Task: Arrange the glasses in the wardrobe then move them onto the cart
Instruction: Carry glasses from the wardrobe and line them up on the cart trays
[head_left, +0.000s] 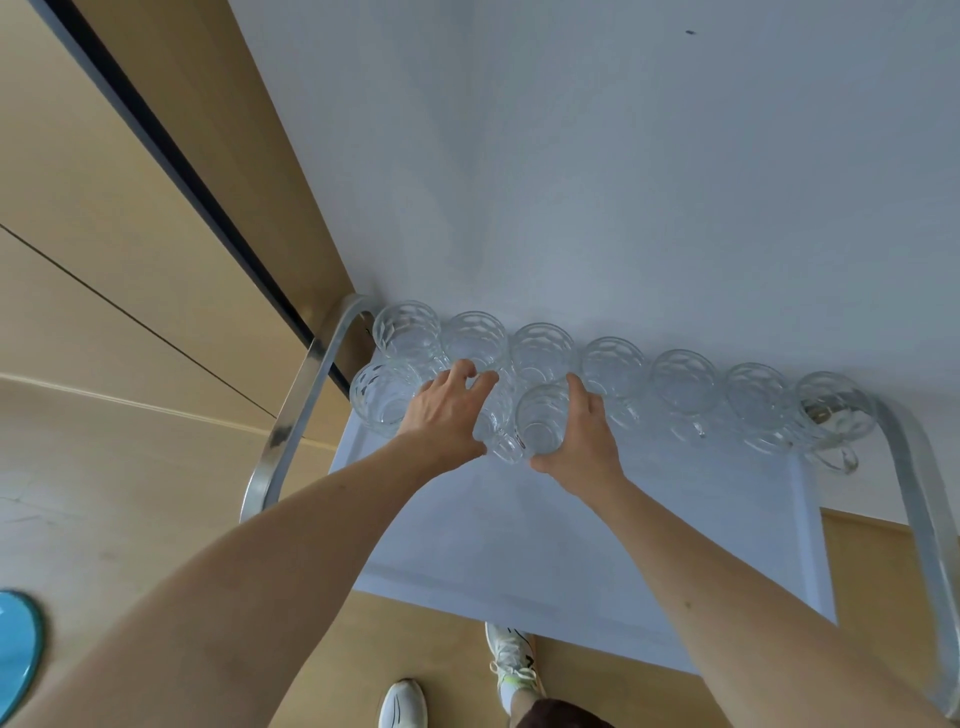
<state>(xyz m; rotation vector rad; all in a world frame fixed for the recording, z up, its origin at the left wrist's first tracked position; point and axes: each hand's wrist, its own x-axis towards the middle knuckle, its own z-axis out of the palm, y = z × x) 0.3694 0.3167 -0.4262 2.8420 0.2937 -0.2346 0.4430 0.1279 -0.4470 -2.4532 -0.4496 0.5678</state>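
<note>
Gripping one glass each: left hand (448, 415), right hand (584, 439).

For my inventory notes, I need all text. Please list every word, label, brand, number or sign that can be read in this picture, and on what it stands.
None can be read: the glass mugs, white cart tray and wall show no print.
The shoe bears dark marks, too small to read.

pretty bright, soft daylight look, kinda bluish on the white wall (623, 156). shadows are faint, just a soft one under the arms. wide-angle lens bends the straight edges near the frame borders. glasses (613, 366) catch small highlights, slightly soft overall, no real glare.
</note>
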